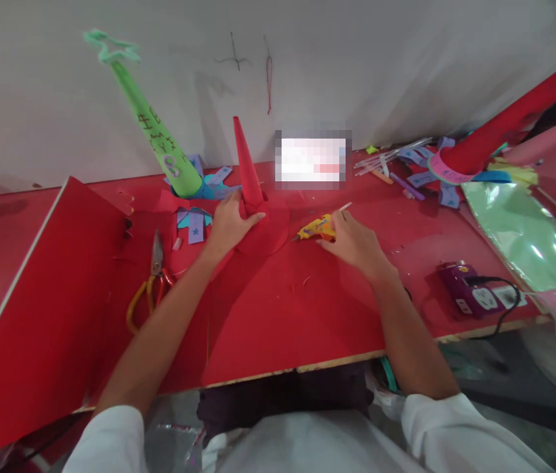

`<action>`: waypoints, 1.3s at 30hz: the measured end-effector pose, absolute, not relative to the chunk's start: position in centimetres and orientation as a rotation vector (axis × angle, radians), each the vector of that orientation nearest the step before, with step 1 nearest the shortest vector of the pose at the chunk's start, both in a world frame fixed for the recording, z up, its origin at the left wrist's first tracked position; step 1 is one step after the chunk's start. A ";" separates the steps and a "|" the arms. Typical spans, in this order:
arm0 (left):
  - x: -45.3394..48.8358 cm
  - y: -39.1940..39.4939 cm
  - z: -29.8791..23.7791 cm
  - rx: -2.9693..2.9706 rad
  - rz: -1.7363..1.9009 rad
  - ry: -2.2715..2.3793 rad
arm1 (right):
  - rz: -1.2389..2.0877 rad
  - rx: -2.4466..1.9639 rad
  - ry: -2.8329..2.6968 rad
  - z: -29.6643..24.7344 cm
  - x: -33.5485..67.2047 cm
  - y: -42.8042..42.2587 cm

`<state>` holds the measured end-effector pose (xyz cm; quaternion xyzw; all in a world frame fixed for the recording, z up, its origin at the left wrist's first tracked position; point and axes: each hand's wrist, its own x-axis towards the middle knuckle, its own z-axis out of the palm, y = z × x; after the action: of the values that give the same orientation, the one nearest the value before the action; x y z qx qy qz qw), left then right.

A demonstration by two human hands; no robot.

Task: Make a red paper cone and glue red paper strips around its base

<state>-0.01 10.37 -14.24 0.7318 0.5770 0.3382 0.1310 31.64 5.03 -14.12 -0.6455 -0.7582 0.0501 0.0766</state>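
Observation:
A slim red paper cone [247,161] stands on a round red sheet [270,236], tilted slightly left. My left hand [233,223] is closed around the cone's base, with the thumb pressed across its front. To the right, my right hand [356,240] grips a yellow glue gun [316,227] whose nozzle points left toward the round sheet. A thin white stick [345,206] pokes out beside that hand. Scissors [156,263] with red and yellow handles lie left of my left forearm, which partly covers them.
A tall green paper cone [157,135] stands at the back left, and a red panel [36,315] rises on the left. A pixelated rectangle [313,159] covers something by the wall. At right are a large red cone [518,112], green sheets [528,236] and a corded purple box [469,289].

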 end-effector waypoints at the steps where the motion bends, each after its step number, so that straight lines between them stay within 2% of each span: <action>1: 0.0 10.4 -14.2 2.142 0.995 1.672 | 0.144 -1.942 -2.256 -14.2 31.9 5.2; 10: 0.0 10.3 -13.5 2.144 1.042 1.556 | 0.049 -2.014 -2.034 -15.2 35.3 6.4; 18: 0.5 10.5 -14.1 2.186 0.956 1.569 | 0.033 -1.509 -1.993 -12.8 31.0 5.1; 23: 0.3 10.8 -14.9 2.212 0.990 1.683 | 0.114 -1.204 -2.072 -14.6 28.1 4.2; 33: -0.6 9.4 -13.4 2.199 0.878 1.675 | 0.221 -1.033 -2.074 -16.6 27.5 4.5; 36: -2.7 7.5 -12.0 2.148 1.002 1.629 | 0.218 -1.017 -2.041 -16.8 27.5 4.6; 39: -5.1 5.2 -11.6 2.024 1.195 1.791 | 0.182 -0.982 -2.024 -17.1 27.6 4.7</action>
<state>-5.09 5.24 -11.64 0.6820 0.6035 0.4025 0.0931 27.56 4.69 -17.08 -0.3931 -0.8105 0.0727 0.4281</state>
